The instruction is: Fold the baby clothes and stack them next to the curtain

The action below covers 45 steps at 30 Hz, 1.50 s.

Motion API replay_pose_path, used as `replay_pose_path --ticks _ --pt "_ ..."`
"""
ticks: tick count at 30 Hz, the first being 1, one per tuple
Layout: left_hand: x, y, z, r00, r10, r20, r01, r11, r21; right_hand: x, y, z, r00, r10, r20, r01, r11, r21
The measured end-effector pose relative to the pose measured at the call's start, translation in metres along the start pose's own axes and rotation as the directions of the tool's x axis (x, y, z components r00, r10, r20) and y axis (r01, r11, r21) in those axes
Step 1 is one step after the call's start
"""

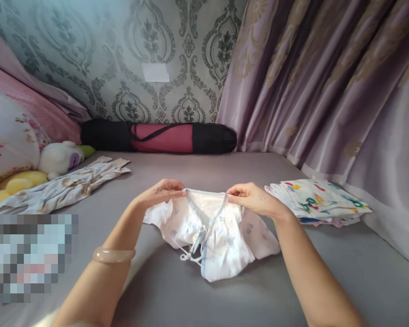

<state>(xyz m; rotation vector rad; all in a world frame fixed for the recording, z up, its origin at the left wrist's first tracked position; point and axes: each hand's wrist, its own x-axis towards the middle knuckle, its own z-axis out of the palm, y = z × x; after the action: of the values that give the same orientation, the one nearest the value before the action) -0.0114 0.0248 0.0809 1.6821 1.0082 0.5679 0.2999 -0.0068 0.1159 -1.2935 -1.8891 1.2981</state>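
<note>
A small white wrap top (pixel 225 247) with pale blue trim and tie strings hangs between my hands, its lower part resting on the grey sheet. My left hand (pixel 162 190) pinches the left end of its neckline. At the right end of the neckline, my right hand (pixel 252 197) pinches the fabric between thumb and fingers. Both sleeves spread outward below my hands. A bangle (pixel 114 255) circles my left forearm.
Folded patterned clothes (pixel 322 200) lie on the grey sheet (pixel 204 170) at the right. Patterned clothing (pixel 75 184), a white plush toy (pixel 59 159) and a yellow plush (pixel 23 181) are at the left. A black and red rolled bag (pixel 162 137) lies along the wall.
</note>
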Motion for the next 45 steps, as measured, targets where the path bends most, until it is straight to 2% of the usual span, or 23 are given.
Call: replay_pose_path --ticks 4,7,10,13,15,16,17,18,19,20,21,22,24,25,27,29,31,33,36,39,42,45 --pt "-0.007 0.019 -0.01 0.991 0.095 -0.091 -0.095 0.995 0.009 0.011 -0.008 -0.007 0.996 -0.07 -0.056 0.064 0.993 -0.095" --pt "-0.009 0.04 -0.02 0.951 0.188 -0.246 -0.16 0.979 0.129 0.023 -0.023 -0.015 0.967 -0.194 -0.164 0.148 0.955 -0.256" --pt "-0.008 0.072 -0.036 0.848 0.37 -0.38 -0.188 0.88 0.437 0.036 -0.048 -0.025 0.888 -0.359 -0.286 0.182 0.847 -0.5" --pt "-0.008 0.115 -0.052 0.706 0.599 -0.377 -0.105 0.615 0.781 0.047 -0.079 -0.029 0.768 -0.532 -0.356 0.124 0.67 -0.732" --pt "-0.009 0.141 -0.06 0.609 0.704 -0.365 -0.026 0.478 0.878 0.05 -0.096 -0.029 0.691 -0.609 -0.391 0.047 0.577 -0.815" --pt "-0.011 0.151 -0.063 0.58 0.727 -0.368 0.001 0.451 0.892 0.05 -0.103 -0.029 0.66 -0.631 -0.408 0.018 0.556 -0.831" --pt "-0.014 0.159 -0.067 0.582 0.722 -0.374 0.011 0.453 0.891 0.05 -0.108 -0.029 0.642 -0.642 -0.419 0.01 0.554 -0.832" --pt "-0.017 0.163 -0.07 0.623 0.687 -0.373 -0.004 0.48 0.877 0.049 -0.111 -0.031 0.65 -0.638 -0.412 0.037 0.569 -0.822" --pt "-0.022 0.164 -0.075 0.696 0.622 -0.359 -0.038 0.531 0.847 0.047 -0.112 -0.033 0.687 -0.618 -0.383 0.099 0.601 -0.793" --pt "-0.027 0.162 -0.079 0.769 0.543 -0.337 -0.079 0.604 0.793 0.046 -0.113 -0.036 0.743 -0.584 -0.326 0.188 0.65 -0.736" --pt "-0.031 0.158 -0.084 0.825 0.468 -0.318 -0.116 0.69 0.714 0.044 -0.112 -0.041 0.801 -0.546 -0.246 0.285 0.71 -0.644" --pt "-0.036 0.152 -0.089 0.858 0.409 -0.312 -0.142 0.771 0.62 0.043 -0.112 -0.045 0.847 -0.508 -0.159 0.364 0.77 -0.524" --pt "-0.041 0.14 -0.095 0.883 0.338 -0.327 -0.158 0.869 0.469 0.042 -0.11 -0.051 0.893 -0.449 -0.03 0.418 0.852 -0.315" --pt "-0.041 0.134 -0.097 0.893 0.314 -0.321 -0.146 0.879 0.453 0.042 -0.109 -0.053 0.903 -0.429 -0.009 0.409 0.868 -0.282" --pt "-0.037 0.126 -0.096 0.929 0.272 -0.252 -0.114 0.856 0.504 0.045 -0.109 -0.051 0.912 -0.411 0.003 0.389 0.86 -0.329" --pt "-0.03 0.122 -0.091 0.941 0.264 -0.21 -0.124 0.85 0.512 0.048 -0.109 -0.045 0.908 -0.417 0.039 0.403 0.847 -0.345" --pt "-0.025 0.12 -0.084 0.929 0.282 -0.238 -0.163 0.892 0.422 0.051 -0.108 -0.04 0.907 -0.414 0.08 0.419 0.864 -0.278" --pt "-0.023 0.118 -0.08 0.935 0.26 -0.24 -0.157 0.914 0.375 0.053 -0.104 -0.037 0.915 -0.4 0.048 0.397 0.875 -0.278" --pt "-0.022 0.115 -0.078 0.954 0.218 -0.204 -0.126 0.913 0.389 0.055 -0.098 -0.037 0.91 -0.415 -0.015 0.385 0.857 -0.343" --pt "-0.021 0.111 -0.079 0.932 0.248 -0.263 -0.161 0.936 0.312 0.058 -0.095 -0.041 0.91 -0.415 0.027 0.404 0.867 -0.291" --pt "-0.015 0.108 -0.079 0.921 0.262 -0.287 -0.138 0.911 0.388 0.063 -0.094 -0.045 0.904 -0.426 -0.029 0.397 0.864 -0.31" --pt "-0.008 0.105 -0.078 0.906 0.265 -0.33 -0.153 0.932 0.328 0.067 -0.093 -0.047 0.924 -0.383 0.003 0.372 0.895 -0.247"
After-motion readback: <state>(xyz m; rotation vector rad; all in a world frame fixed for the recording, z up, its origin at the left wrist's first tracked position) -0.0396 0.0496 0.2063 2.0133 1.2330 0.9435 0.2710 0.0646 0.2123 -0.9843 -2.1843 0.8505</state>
